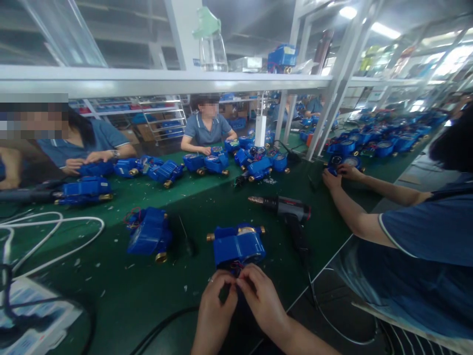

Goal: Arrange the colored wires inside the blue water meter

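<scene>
While both forearms reach in from the bottom edge, the left hand (216, 305) and the right hand (260, 296) meet at their fingertips, backs turned up, fingers curled inward and pinched together on the thin red and dark wires (236, 268) that trail from the near side of a blue meter (238, 244). That meter sits just beyond the pinch, touching the wires, its brass ends pointing left and right. Left of the hands lies a second blue meter (148, 234) with a loop of red wire on top, and a small dark tool (185, 236) rests between the two. Right of the grip and a little farther out lies a black heat gun (286, 209), its nozzle pointing left and its cord running back along the table edge. Everything rests on a green mat (121, 291) speckled with white scraps; white cables (55, 236) curl far to the left. Across the table, seated people in blue shirts handle more blue meters, and a co-worker's arms (354, 197) stretch in from the right. A white shelf rail (166, 79) spans overhead.
</scene>
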`<state>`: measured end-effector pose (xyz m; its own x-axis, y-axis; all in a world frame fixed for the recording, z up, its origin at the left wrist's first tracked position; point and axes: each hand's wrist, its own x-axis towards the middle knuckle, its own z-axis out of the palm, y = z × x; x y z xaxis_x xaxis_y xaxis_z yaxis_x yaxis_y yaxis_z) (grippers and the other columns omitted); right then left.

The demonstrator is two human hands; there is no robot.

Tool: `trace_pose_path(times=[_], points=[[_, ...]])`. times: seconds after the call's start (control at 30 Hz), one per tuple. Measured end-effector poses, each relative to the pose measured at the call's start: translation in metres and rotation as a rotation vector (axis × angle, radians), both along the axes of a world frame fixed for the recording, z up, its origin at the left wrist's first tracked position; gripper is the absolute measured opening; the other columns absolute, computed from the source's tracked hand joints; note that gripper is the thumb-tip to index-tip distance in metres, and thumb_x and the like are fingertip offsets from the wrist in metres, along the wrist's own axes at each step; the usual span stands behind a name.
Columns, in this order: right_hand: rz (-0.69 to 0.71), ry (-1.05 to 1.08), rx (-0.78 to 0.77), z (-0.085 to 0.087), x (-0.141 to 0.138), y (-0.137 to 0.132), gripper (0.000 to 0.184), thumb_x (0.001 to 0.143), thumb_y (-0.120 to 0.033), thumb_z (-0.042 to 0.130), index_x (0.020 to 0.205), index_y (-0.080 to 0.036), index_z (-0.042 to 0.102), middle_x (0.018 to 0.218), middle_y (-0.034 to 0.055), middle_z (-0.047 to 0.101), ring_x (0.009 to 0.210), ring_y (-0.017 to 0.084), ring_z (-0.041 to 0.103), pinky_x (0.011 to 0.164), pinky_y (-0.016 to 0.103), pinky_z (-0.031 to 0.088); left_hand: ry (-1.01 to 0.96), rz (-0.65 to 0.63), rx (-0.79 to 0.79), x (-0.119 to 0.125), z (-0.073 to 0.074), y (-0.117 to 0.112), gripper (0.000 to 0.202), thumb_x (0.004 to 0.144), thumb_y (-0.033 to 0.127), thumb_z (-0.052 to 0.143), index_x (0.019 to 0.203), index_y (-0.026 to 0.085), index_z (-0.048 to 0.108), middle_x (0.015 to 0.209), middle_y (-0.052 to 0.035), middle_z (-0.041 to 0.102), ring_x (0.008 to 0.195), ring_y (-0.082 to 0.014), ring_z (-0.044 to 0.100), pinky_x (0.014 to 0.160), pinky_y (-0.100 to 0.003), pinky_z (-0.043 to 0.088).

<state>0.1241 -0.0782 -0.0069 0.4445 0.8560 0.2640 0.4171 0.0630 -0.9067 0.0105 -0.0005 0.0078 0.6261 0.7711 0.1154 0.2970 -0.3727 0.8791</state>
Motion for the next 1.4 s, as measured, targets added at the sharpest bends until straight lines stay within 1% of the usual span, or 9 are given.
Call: trace_pose_path(times=[0.2,0.4,0.53,0.7,0.8,0.93,1.07,1.17,1.4], points=[[-0.034,0.031,0.008,-0.0021,0.0027,0.0003,0.01,0.089,-0.019,0.048,0.081,-0.019,0.054,0.082,0.0024,0.056,0.077,0.016,0.055,0.07,0.026,0.044,-0.034,-0.067,-0.055,0.0018,0.0037,0.0002,0.013,0.082,0.02,0.049,0.077,0.021,0.062,0.087,-0.004,0.061,0.085,-0.0202,0.058,0.079,-0.032,0.044],[-0.039,0.024,0.0,-0.0021,0.0054,0.0,0.012,0.089,-0.022,0.049,0.079,-0.019,0.055,0.08,0.0022,0.057,0.077,0.016,0.055,0.069,0.026,0.043,-0.047,-0.086,-0.094,0.0003,0.0013,-0.0001,0.014,0.086,0.024,0.048,0.082,0.02,0.06,0.089,-0.0033,0.059,0.087,-0.0183,0.056,0.08,-0.031,0.042],[-0.032,0.029,0.002,-0.0031,0.0057,-0.0015,0.013,0.089,-0.025,0.049,0.08,-0.019,0.055,0.08,0.0021,0.056,0.076,0.015,0.054,0.069,0.026,0.042,-0.069,-0.076,-0.09,-0.0014,-0.0015,0.0008,0.012,0.086,0.024,0.05,0.081,0.019,0.06,0.086,-0.0028,0.058,0.085,-0.0166,0.055,0.079,-0.03,0.041],[-0.017,0.057,-0.032,-0.0047,0.0058,-0.0012,0.013,0.089,-0.028,0.05,0.082,-0.019,0.056,0.082,0.0019,0.056,0.077,0.015,0.053,0.07,0.026,0.04,-0.058,-0.038,-0.075,-0.0006,-0.0045,0.0004,0.011,0.085,0.022,0.051,0.078,0.018,0.059,0.083,-0.0018,0.056,0.081,-0.0148,0.053,0.076,-0.028,0.04],[-0.004,0.058,-0.018,-0.0053,0.0059,-0.0009,0.013,0.09,-0.028,0.05,0.083,-0.019,0.056,0.083,0.0016,0.056,0.078,0.015,0.053,0.071,0.026,0.039,-0.065,-0.017,-0.074,-0.0001,-0.0052,0.0003,0.011,0.085,0.023,0.053,0.076,0.017,0.058,0.081,-0.0011,0.056,0.079,-0.0142,0.053,0.075,-0.028,0.039],[-0.02,0.059,-0.027,-0.0059,0.0064,-0.0018,0.013,0.09,-0.028,0.049,0.084,-0.019,0.056,0.084,0.0015,0.056,0.079,0.015,0.053,0.072,0.026,0.039,-0.088,-0.055,-0.104,-0.0001,-0.0046,0.0009,0.012,0.086,0.023,0.051,0.08,0.018,0.06,0.084,-0.0012,0.057,0.082,-0.0138,0.053,0.078,-0.027,0.04],[-0.047,0.071,-0.07,-0.0059,0.0065,-0.0032,0.015,0.091,-0.029,0.047,0.083,-0.019,0.056,0.082,0.0018,0.055,0.076,0.015,0.052,0.07,0.026,0.039,-0.121,-0.089,-0.145,-0.0002,-0.0048,0.0027,0.01,0.084,0.018,0.052,0.086,0.018,0.062,0.089,-0.002,0.059,0.087,-0.014,0.054,0.081,-0.027,0.041],[-0.054,0.069,-0.085,-0.0057,0.0059,-0.0033,0.016,0.091,-0.029,0.047,0.082,-0.019,0.056,0.081,0.0021,0.055,0.076,0.016,0.052,0.069,0.026,0.039,-0.122,-0.09,-0.174,-0.0009,-0.0053,0.0038,0.011,0.083,0.016,0.053,0.086,0.018,0.063,0.09,-0.0022,0.059,0.088,-0.0143,0.055,0.081,-0.027,0.041],[-0.059,0.08,-0.093,-0.0068,0.0055,-0.0028,0.017,0.091,-0.031,0.046,0.083,-0.019,0.055,0.081,0.0021,0.056,0.074,0.016,0.052,0.067,0.026,0.039,-0.119,-0.068,-0.207,-0.0026,-0.0049,0.0029,0.01,0.083,0.019,0.053,0.085,0.019,0.063,0.089,-0.002,0.06,0.087,-0.0142,0.056,0.08,-0.027,0.041]])
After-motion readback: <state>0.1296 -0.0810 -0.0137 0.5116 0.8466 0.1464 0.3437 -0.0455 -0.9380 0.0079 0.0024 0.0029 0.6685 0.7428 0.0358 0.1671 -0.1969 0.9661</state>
